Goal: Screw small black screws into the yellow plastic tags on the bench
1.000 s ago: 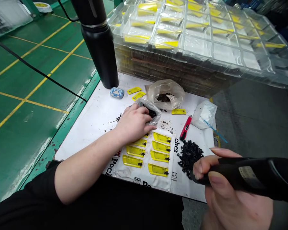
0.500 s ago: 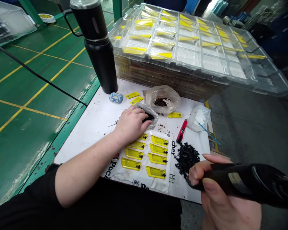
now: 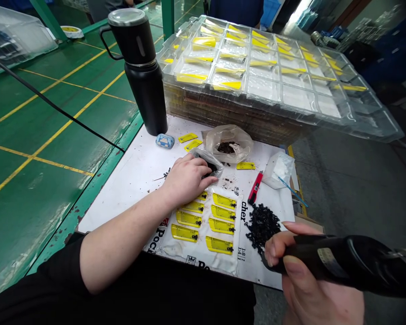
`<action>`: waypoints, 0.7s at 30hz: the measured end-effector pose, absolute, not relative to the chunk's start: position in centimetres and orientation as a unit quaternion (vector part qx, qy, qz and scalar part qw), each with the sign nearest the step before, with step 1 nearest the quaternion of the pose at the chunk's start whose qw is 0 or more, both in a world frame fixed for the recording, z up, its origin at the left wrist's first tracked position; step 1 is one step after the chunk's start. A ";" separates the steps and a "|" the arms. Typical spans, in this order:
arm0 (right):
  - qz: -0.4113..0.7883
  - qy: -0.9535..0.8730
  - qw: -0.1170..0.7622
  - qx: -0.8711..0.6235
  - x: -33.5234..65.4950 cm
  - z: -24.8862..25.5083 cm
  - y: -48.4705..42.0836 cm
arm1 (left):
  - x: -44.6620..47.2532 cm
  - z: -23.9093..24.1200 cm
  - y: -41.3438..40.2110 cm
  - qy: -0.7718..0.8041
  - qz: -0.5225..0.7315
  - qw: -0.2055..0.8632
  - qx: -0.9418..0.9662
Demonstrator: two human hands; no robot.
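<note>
My left hand (image 3: 186,178) reaches over a small clear bag (image 3: 219,168) of tiny black parts, fingers apart and their tips at its mouth. What the fingertips touch inside is hidden. In my right hand (image 3: 307,280) lies a black electric screwdriver (image 3: 338,259), its body pointing left and a coil at its rear end; the bit is out of sight. Between the hands, two columns of yellow plastic pieces (image 3: 219,225) rest on a white printed bag (image 3: 203,255), each with a small black part at one end. A pile of black clips (image 3: 263,225) is beside the screwdriver.
A red utility knife (image 3: 256,187) and a clear bag of white stuff (image 3: 280,168) lie at the right. Behind are an open bag with brown bits (image 3: 245,146), loose yellow pieces (image 3: 187,137), a blue-patterned case (image 3: 165,141), a black flask (image 3: 145,97) and stacked clear trays (image 3: 264,83).
The view has shifted slightly. My left hand stays at the bag, its fingers moved a little; my right hand still holds the screwdriver in about the same place.
</note>
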State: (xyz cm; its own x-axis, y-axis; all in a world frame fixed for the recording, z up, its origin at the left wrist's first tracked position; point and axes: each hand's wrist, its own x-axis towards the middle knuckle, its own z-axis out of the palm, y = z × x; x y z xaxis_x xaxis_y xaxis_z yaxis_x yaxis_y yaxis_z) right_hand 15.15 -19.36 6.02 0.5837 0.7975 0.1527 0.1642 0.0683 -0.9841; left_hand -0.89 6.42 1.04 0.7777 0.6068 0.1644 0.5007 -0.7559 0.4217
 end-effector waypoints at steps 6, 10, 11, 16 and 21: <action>0.259 -0.378 0.619 -0.638 15.1 6.5 -19.6 | -0.9 0.8 6.4 0.321 0.219 0.167 0.906; 0.277 -0.365 0.610 -0.647 14.8 6.7 -19.5 | -0.9 0.2 6.8 0.306 0.262 0.176 0.898; 0.280 -0.360 0.612 -0.646 14.8 6.7 -19.5 | -0.9 0.2 6.8 0.301 0.276 0.189 0.893; 0.266 -0.372 0.605 -0.653 15.1 6.9 -19.5 | -1.2 1.3 5.6 0.267 0.324 0.299 0.857; 0.259 -0.372 0.557 -0.696 15.0 7.7 -19.1 | -1.3 2.9 2.8 0.207 0.306 0.387 0.845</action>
State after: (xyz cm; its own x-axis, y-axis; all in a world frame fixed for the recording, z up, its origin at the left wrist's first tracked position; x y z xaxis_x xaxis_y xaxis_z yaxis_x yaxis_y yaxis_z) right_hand 14.98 -19.08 7.73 0.5885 0.8067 0.0541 0.2296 -0.1026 -0.9679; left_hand -1.28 2.77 2.87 0.7276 0.5858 0.3570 0.1132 -0.6157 0.7798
